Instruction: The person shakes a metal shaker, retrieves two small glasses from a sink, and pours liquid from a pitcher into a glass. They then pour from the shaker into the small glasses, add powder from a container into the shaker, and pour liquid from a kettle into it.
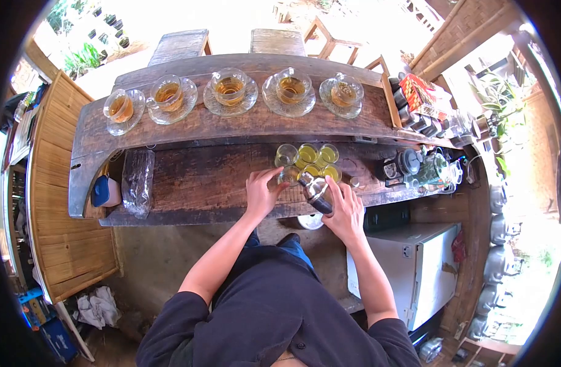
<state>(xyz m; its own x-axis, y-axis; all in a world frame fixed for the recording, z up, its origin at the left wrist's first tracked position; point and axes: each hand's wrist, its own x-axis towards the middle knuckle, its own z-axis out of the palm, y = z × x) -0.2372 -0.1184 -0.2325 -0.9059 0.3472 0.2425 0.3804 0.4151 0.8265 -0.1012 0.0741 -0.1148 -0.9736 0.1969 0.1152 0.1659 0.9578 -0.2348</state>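
Wooden bar counter (201, 183), lower ledge: my L hand (262, 194) gripped a small glass (288, 176) to steady it. R hand (346, 213) clasped the metal pitcher (316, 192), tilted w/ spout twd it, beside filled glasses (317, 158).

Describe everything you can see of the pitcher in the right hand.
The pitcher is small and shiny, apparently metal with a darker base, though its details are blurred. It is tilted, its upper end leaning toward the cluster of glasses on the lower wooden counter. The right hand grips it from the side. The left hand holds a small glass beside its upper end. Its contents cannot be seen.
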